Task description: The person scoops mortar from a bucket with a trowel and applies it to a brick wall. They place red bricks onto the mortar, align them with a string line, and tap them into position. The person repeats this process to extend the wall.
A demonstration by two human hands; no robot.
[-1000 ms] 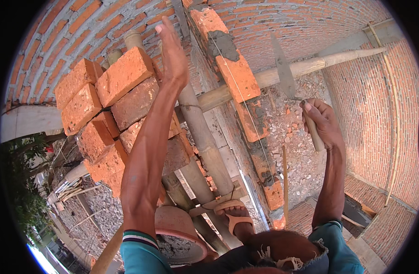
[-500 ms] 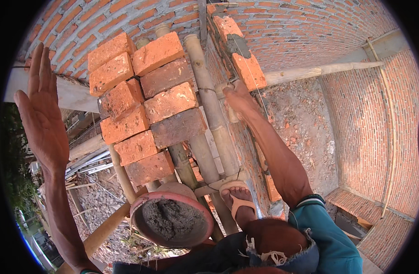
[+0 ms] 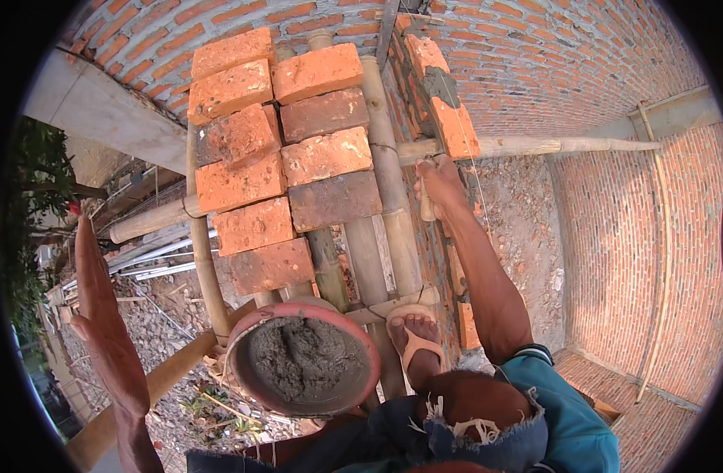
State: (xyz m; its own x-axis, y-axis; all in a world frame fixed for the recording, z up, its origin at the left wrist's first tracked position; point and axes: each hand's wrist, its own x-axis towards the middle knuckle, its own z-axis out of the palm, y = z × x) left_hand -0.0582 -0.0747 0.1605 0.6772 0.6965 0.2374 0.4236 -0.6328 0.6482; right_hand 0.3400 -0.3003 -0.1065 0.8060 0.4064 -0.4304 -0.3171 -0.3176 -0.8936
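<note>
My right hand point(image 3: 440, 188) is closed around the wooden handle point(image 3: 427, 206) of a trowel, beside the low brick wall; its blade is hidden. Just beyond that hand, an orange brick point(image 3: 454, 126) sits on the wall course, with a lump of grey mortar point(image 3: 440, 85) at its far end. A taut string point(image 3: 478, 185) runs along the course. My left hand point(image 3: 107, 327) is raised at the far left, fingers straight and holding nothing. Between my arms stands a reddish bucket point(image 3: 341, 315) containing wet grey mortar point(image 3: 302, 363).
Stacked bricks point(image 3: 322, 158) rest on bamboo scaffold poles point(image 3: 397, 244) ahead of me. My sandalled foot point(image 3: 416, 343) is on the scaffold next to the bucket. A horizontal bamboo pole point(image 3: 550, 147) crosses at right, above rubble ground point(image 3: 527, 205). Tall brick walls point(image 3: 621, 229) surround the area.
My left hand has dropped lower and turned edge-on. The view has shifted, so the bricks and wall appear further right. My right hand still grips the trowel handle near the wall.
</note>
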